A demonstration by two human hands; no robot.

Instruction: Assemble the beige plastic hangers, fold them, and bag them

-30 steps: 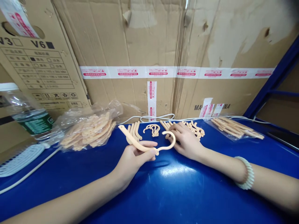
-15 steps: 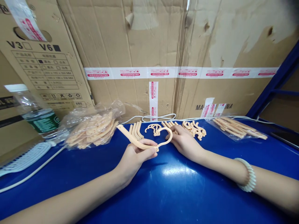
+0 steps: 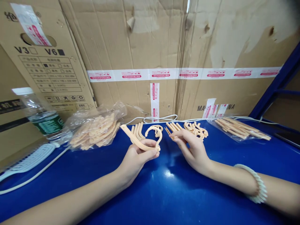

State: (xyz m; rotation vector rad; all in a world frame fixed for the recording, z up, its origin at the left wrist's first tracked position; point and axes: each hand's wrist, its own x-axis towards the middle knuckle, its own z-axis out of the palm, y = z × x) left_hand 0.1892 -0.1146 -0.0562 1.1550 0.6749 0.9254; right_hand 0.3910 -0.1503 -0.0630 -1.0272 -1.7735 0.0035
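Note:
My left hand (image 3: 142,156) is closed around a beige plastic arm (image 3: 134,139), a long curved strip that looks like part of a clothes hanger. At its lower right end, by my thumb, a beige hook (image 3: 160,135) is joined to it and curls up and leftward. My right hand (image 3: 191,145) pinches a slim beige strip (image 3: 168,131) with a forked-looking end; my fingers cover the rest. Just behind are a row of straight strips (image 3: 174,126), a heap of small curved pieces (image 3: 195,128) and, further left, several curved arms (image 3: 138,130).
A clear bag of beige pieces (image 3: 96,129) lies left, near a water bottle (image 3: 44,117) and a pale hairbrush (image 3: 29,159). At right are a bag of long strips (image 3: 241,128) and a dark flat object (image 3: 288,140). Cardboard (image 3: 131,47) and a white cable (image 3: 161,118) border the blue table (image 3: 178,200).
The hook has swung leftward against the arm in my left hand. My right hand has shifted right and lifted slightly, now showing a slim strip in its fingers.

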